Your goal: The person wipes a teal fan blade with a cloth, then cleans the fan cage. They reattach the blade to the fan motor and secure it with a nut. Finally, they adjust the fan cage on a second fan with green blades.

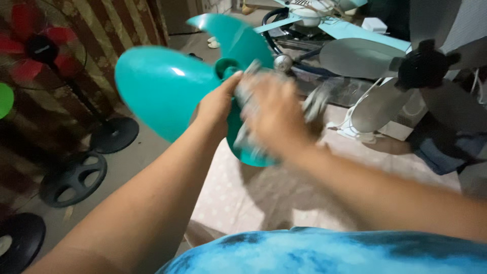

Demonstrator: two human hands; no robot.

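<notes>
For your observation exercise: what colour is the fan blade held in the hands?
Teal green, seen in the head view: the fan blade has glossy plastic vanes.

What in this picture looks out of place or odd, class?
The teal fan blade is off any fan, held up by the left hand. The right hand is blurred, so what it grips cannot be told.

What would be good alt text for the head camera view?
Two bare hands, left hand and blurred right hand, hold a teal plastic fan blade at its hub. Black round fan bases lie on the floor to the left.
</notes>
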